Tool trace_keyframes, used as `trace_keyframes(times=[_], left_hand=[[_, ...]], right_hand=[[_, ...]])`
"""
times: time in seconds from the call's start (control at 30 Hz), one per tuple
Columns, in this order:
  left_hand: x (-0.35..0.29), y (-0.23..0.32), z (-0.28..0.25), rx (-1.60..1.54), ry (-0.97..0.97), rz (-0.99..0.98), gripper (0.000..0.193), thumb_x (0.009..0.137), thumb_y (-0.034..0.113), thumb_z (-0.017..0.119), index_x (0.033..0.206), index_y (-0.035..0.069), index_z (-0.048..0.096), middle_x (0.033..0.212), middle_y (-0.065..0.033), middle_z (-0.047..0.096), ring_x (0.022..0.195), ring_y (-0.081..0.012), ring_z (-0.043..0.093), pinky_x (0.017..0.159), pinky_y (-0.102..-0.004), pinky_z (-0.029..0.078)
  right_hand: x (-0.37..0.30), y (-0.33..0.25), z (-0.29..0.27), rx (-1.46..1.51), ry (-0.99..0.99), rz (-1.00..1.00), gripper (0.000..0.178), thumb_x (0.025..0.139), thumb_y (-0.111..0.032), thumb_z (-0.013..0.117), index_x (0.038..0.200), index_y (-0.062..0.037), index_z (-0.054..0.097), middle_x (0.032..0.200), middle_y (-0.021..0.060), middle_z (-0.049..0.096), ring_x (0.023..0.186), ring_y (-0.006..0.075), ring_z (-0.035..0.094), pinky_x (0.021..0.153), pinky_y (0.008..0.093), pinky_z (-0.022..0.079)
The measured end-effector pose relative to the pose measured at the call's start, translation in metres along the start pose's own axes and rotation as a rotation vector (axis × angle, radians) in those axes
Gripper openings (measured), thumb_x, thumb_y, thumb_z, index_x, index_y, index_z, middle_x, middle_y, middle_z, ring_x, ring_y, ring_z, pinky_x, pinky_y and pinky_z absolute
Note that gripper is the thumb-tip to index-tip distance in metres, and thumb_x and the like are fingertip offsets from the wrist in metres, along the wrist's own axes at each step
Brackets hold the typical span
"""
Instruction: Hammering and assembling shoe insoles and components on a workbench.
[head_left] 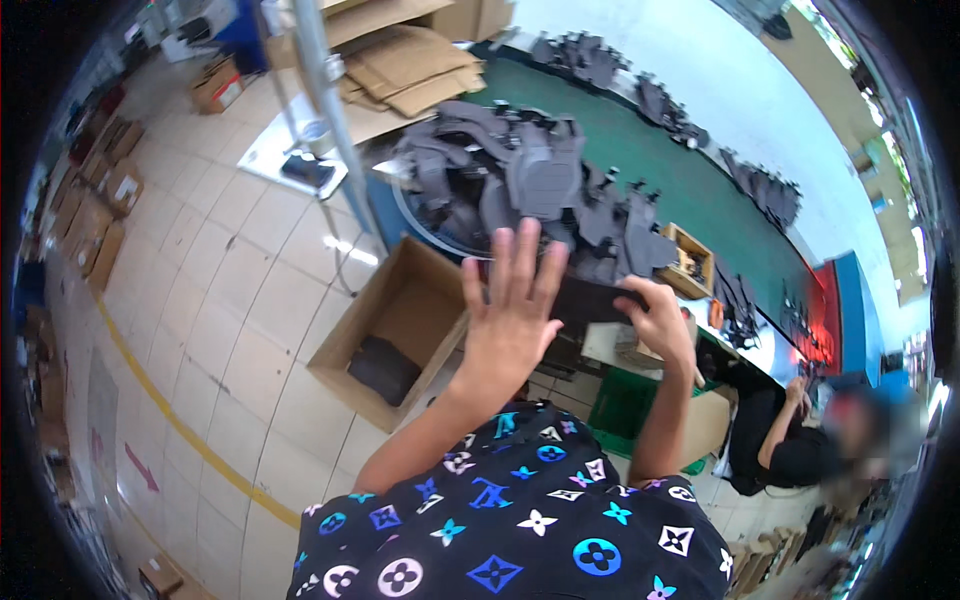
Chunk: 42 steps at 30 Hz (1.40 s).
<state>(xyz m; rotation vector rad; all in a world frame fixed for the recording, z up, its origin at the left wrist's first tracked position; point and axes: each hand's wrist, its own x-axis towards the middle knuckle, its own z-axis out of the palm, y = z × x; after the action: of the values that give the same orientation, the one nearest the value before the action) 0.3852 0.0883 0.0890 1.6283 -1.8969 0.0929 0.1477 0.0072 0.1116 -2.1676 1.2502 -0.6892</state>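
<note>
My left hand (512, 310) is held up in the middle with its fingers spread, palm down, and nothing shows in its grasp. Just right of it, my right hand (657, 322) grips the end of a dark, flat plastic piece (588, 298). The piece's left end reaches toward my left thumb; whether they touch I cannot tell. Beyond my hands lies a heap of dark grey molded plastic parts (545, 178). Below and left of my left hand stands an open cardboard box (420, 300) with a dark grey part (383, 371) inside.
A green workbench (640, 150) runs away to the right, with rows of grey parts (590, 60) along its back. A wooden box (686, 262) of small pieces sits on it. Flattened cardboard (415, 70) lies beside a metal post (330, 110). Another person (780, 430) sits at right.
</note>
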Motion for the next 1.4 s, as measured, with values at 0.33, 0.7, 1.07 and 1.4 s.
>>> trace_keyframes(times=[0.33, 0.7, 1.07, 1.4], left_hand=[[-0.085, -0.085, -0.016, -0.902, -1.098, -0.187, 0.054, 0.092, 0.041, 0.069, 0.128, 0.003, 0.058, 0.102, -0.0135, 0.072, 0.088, -0.0226, 0.07, 0.083, -0.0343, 0.055], [-0.19, -0.11, 0.03, -1.749, 0.119, -0.906, 0.066, 0.089, 0.042, 0.074, 0.132, -0.003, 0.051, 0.125, -0.0114, 0.061, 0.114, -0.0192, 0.057, 0.102, -0.0326, 0.044], [-0.215, -0.124, 0.101, -1.592, 0.559, -1.112, 0.072, 0.097, 0.055, 0.054, 0.138, -0.003, 0.041, 0.133, -0.012, 0.053, 0.121, -0.0178, 0.049, 0.105, -0.0337, 0.039], [-0.298, -0.25, 0.149, 0.626, 0.137, -1.409, 0.05, 0.104, 0.029, 0.048, 0.138, -0.004, 0.033, 0.127, -0.0333, 0.053, 0.115, -0.0435, 0.055, 0.099, -0.0449, 0.044]], right_hand=[[0.073, -0.153, 0.092, -0.604, -1.029, -0.715, 0.028, 0.082, -0.029, 0.073, 0.099, -0.008, 0.065, 0.084, 0.0109, 0.068, 0.094, 0.0306, 0.065, 0.087, 0.0433, 0.044], [0.007, -0.088, 0.217, 0.506, -0.678, 0.201, 0.034, 0.101, -0.023, 0.06, 0.127, -0.0018, 0.056, 0.113, 0.0044, 0.061, 0.105, 0.0111, 0.057, 0.091, 0.028, 0.047], [0.003, -0.037, 0.303, 0.658, -0.845, 0.272, 0.024, 0.095, -0.012, 0.066, 0.112, 0.0049, 0.063, 0.098, 0.0041, 0.067, 0.09, 0.0105, 0.061, 0.081, 0.0263, 0.05], [0.106, 0.164, 0.551, 0.223, -1.063, 0.853, 0.02, 0.094, -0.013, 0.067, 0.105, 0.0031, 0.066, 0.092, 0.0102, 0.069, 0.083, 0.0204, 0.065, 0.078, 0.0337, 0.052]])
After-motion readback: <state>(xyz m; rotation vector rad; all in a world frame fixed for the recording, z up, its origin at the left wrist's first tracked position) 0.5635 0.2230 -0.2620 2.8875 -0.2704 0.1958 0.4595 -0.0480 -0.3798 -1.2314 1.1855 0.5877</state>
